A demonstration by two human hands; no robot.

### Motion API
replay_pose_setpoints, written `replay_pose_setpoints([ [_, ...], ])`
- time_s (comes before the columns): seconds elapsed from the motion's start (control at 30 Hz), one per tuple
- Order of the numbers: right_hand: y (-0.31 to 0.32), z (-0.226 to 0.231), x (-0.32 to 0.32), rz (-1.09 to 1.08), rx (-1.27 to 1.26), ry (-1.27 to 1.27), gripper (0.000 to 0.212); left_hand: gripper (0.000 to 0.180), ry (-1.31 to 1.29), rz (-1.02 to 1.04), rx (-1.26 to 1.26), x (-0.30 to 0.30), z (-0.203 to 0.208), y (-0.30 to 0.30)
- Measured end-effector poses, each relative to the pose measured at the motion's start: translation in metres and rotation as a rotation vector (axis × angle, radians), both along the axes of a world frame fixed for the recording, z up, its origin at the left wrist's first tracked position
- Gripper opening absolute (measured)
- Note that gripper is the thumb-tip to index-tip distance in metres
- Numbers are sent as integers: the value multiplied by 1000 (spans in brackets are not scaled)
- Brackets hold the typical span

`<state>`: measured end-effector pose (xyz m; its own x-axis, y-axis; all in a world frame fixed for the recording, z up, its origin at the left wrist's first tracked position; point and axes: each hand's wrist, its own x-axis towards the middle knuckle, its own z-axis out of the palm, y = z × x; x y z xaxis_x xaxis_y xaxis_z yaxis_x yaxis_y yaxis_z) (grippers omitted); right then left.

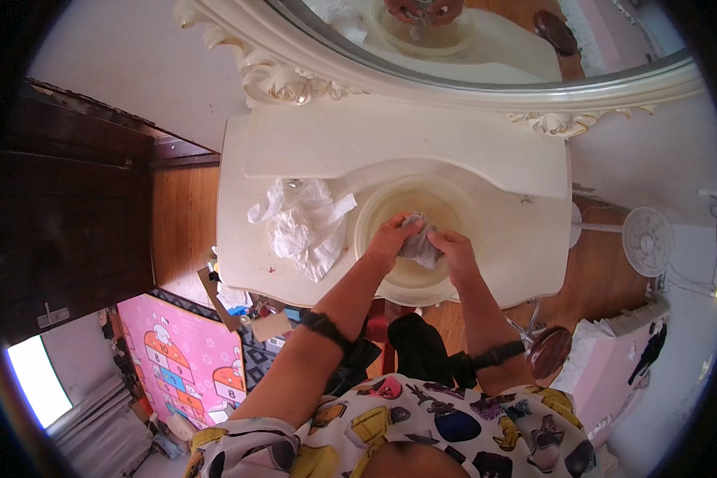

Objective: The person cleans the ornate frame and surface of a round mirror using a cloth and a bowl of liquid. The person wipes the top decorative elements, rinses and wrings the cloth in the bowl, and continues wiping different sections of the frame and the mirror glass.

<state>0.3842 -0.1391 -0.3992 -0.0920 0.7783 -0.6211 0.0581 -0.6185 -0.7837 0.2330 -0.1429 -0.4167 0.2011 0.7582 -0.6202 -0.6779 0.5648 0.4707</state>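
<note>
Cloth (pixel 419 243), grey and bunched, sits between both hands over the basin (pixel 374 209) on the worktop (pixel 526 239). We note the left hand (pixel 390 237) and right hand (pixel 456 248) each closed on it, grips equally near; crumpled paper (pixel 303 225) lies left.

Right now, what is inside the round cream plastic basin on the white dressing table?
Inside the round cream plastic basin, both hands, left and right, squeeze a grey cloth. The bottom under them is hidden; I cannot tell whether it holds water.
</note>
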Motion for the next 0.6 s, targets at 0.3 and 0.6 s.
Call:
replay_pose_setpoints([
  [0.3,-9,-103,47,-224,98,-215,17,54,846,-193,232,2,-31,-3],
  [0.6,-17,-39,-23,117,115,-563,25,72,73,-156,-393,1,3,-12],
])
